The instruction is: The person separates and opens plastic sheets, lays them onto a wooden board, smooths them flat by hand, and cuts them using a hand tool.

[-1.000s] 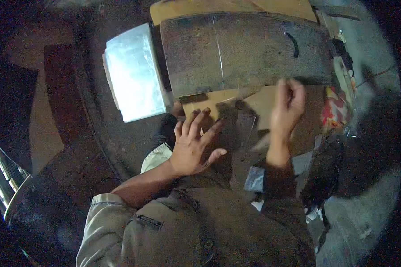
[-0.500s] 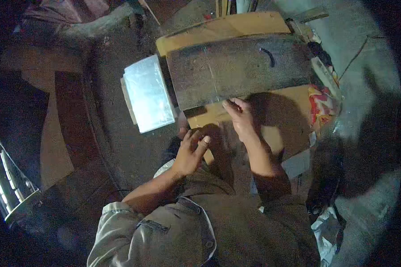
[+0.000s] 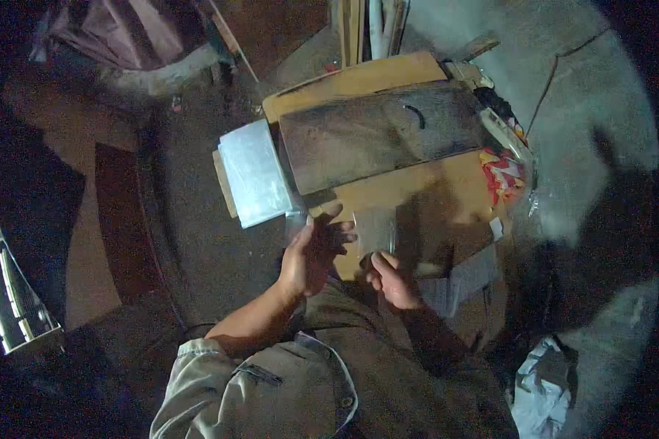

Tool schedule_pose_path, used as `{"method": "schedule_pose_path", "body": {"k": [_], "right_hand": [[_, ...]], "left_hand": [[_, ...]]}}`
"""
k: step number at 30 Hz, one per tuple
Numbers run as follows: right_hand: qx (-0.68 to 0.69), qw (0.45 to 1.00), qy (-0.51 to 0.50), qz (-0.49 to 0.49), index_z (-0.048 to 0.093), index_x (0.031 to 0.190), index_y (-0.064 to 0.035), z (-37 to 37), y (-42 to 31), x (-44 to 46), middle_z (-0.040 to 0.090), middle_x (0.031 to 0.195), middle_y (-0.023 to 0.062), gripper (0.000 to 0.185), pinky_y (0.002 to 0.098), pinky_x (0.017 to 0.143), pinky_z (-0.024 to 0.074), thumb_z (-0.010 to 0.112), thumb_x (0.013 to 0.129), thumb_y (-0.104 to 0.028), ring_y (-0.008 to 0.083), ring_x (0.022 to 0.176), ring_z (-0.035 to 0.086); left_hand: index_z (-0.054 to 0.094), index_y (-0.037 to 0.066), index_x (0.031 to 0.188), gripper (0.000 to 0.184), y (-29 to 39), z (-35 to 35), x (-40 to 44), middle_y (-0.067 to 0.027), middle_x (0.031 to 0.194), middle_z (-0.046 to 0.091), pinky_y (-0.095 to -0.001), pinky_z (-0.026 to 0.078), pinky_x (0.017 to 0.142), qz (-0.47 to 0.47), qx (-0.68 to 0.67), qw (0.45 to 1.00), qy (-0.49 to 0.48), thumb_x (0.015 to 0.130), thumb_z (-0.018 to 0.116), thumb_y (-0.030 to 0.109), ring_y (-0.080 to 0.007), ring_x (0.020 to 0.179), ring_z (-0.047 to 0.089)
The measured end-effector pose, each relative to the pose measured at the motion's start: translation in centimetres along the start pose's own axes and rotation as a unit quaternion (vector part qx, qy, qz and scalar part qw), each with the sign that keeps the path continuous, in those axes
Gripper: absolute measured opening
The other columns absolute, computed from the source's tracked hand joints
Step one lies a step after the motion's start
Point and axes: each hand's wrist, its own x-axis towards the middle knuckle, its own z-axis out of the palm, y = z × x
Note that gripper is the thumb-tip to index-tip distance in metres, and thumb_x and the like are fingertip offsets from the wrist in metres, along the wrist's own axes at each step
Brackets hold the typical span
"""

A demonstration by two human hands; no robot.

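My right hand is closed, thumb on top, at the lower edge of a thin clear plastic piece. Whether that piece is a bag or a single sheet I cannot tell. Left of it, my left hand is raised with its fingers spread and nothing visible in them. Beyond my left hand lies a shiny stack of clear plastic on a brown backing. A dark, worn board rests on the tan cardboard surface in front of me, with a small black curved strip on it.
Red and yellow packaging lies at the right edge of the surface, near a pale long object. Upright wooden strips stand behind. A crumpled white bag sits on the floor at lower right. Draped cloth is at upper left.
My right hand has come back from the board's near edge toward my body with the clear plastic. My left hand has turned and spread its fingers. The view has shifted slightly.
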Motion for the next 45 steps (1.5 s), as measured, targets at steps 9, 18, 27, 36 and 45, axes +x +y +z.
{"method": "schedule_pose_path", "body": {"k": [9,18,27,36,45], "right_hand": [[0.152,0.97,0.132,-0.134,0.06,0.1,-0.0042,3.4,-2.8,-2.6,0.064,0.094,0.0044,0.023,0.0295,0.084,0.0447,0.062,0.088,-0.023,0.0145,0.088,0.059],[-0.017,0.959,0.059,-0.276,0.06,0.098,-0.0008,-7.3,-10.1,-9.4,0.065,0.1,0.0132,0.017,0.0373,0.077,0.052,0.062,0.082,-0.006,0.0236,0.087,0.064],[0.119,0.882,0.381,-0.252,0.06,0.099,-0.0069,-25.9,-10.9,-13.4,0.065,0.089,0.0047,0.022,0.0277,0.06,0.0452,0.063,0.083,-0.023,0.015,0.069,0.06],[0.178,0.85,0.444,-0.222,0.053,0.119,-0.0097,-40.4,-1.9,-13.7,0.062,0.107,0.0045,0.035,0.0307,0.07,0.0475,0.054,0.089,-0.029,0.0176,0.086,0.061],[0.157,0.831,0.392,-0.362,0.054,0.118,-0.0072,-42.7,-9.1,-14.5,0.056,0.12,0.0075,0.033,0.0384,0.09,0.0425,0.05,0.091,-0.027,0.0237,0.108,0.054]], "left_hand": [[0.044,-0.003,0.13,0.053,-0.9,2.8,-6.6,-0.0166,0.122,0.054,-0.0363,0.037,0.097,-0.043,0.268,0.962,-0.027,0.098,0.038,0.039,-0.0249,0.112,0.05],[0.05,0.002,0.126,0.054,-0.9,2.5,-7.8,-0.0113,0.121,0.056,-0.0377,0.037,0.099,-0.195,0.511,0.811,-0.207,0.086,0.065,0.035,-0.0221,0.111,0.051],[0.051,-0.001,0.124,0.042,-0.4,1.7,-8.2,-0.006,0.108,0.059,-0.0286,0.042,0.082,-0.106,0.514,0.836,-0.159,0.09,0.06,0.022,-0.0137,0.093,0.052],[0.05,-0.003,0.126,0.045,0.3,1.0,-7.8,-0.0147,0.128,0.052,-0.0343,0.034,0.1,-0.09,0.524,0.836,-0.134,0.091,0.057,0.025,-0.0235,0.12,0.046],[0.048,-0.002,0.127,0.045,1.4,3.0,-6.6,-0.0167,0.125,0.054,-0.0361,0.034,0.101,-0.109,0.588,0.789,-0.141,0.094,0.053,0.028,-0.0241,0.121,0.046]]}}
